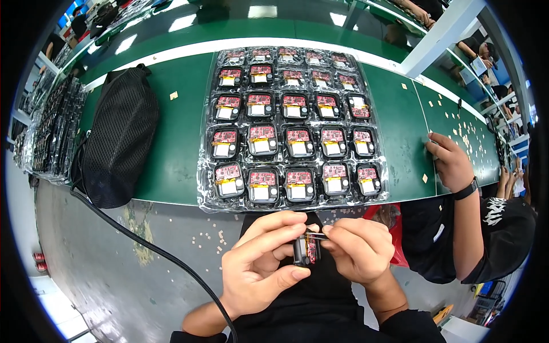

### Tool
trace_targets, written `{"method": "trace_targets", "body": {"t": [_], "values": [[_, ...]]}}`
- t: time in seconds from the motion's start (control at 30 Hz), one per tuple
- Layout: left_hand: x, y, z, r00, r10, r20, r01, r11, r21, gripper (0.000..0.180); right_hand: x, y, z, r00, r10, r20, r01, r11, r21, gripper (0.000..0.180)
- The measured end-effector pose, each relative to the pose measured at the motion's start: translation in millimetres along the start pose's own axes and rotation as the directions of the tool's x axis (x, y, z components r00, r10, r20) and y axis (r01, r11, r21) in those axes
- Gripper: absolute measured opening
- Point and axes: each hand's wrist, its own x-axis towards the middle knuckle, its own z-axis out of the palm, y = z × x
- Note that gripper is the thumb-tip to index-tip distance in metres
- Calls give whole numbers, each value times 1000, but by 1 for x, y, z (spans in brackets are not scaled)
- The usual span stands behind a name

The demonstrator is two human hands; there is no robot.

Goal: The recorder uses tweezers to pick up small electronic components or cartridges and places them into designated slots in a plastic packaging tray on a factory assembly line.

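My left hand (260,266) grips a small black device (305,251) with a red circuit board showing inside it, held over my lap below the table edge. My right hand (357,248) pinches a thin dark tool (316,235) whose tip rests at the top of the device. Just above my hands, a clear plastic tray (204,171) lies on the green table, filled with several rows of the same black units with red boards and white cells.
A black mesh bag (120,140) lies left of the tray, with a black cable (154,248) trailing down from it. Stacked trays (54,128) sit at far left. Another person's hand (452,163) rests on the table at right, amid scattered tan bits.
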Motion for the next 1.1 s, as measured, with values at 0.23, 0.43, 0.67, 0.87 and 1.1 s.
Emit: {"method": "trace_targets", "body": {"t": [0.23, 0.43, 0.67, 0.87, 1.1], "values": [[20, 17, -14, 974, 200, 103, -196, 980, -41, 49, -12, 29, -27, 896, 288, -339, -277, 957, 82, 20], [77, 42, -26, 941, 334, 53, -332, 887, 321, 43, -21, 75, -16, 780, 486, -394, -387, 870, 307, 12], [190, 54, -69, 931, 364, 7, -216, 537, 816, 21, -24, 85, -10, 780, 449, -435, -375, 893, 248, 14], [235, 47, -99, 941, 326, 93, -133, 100, 986, 20, -27, 87, -14, 748, 539, -388, -436, 839, 326, 14], [227, 33, -87, 972, 222, 78, -87, 28, 996, 39, -28, 86, -18, 708, 611, -355, -435, 773, 462, 14]]}}
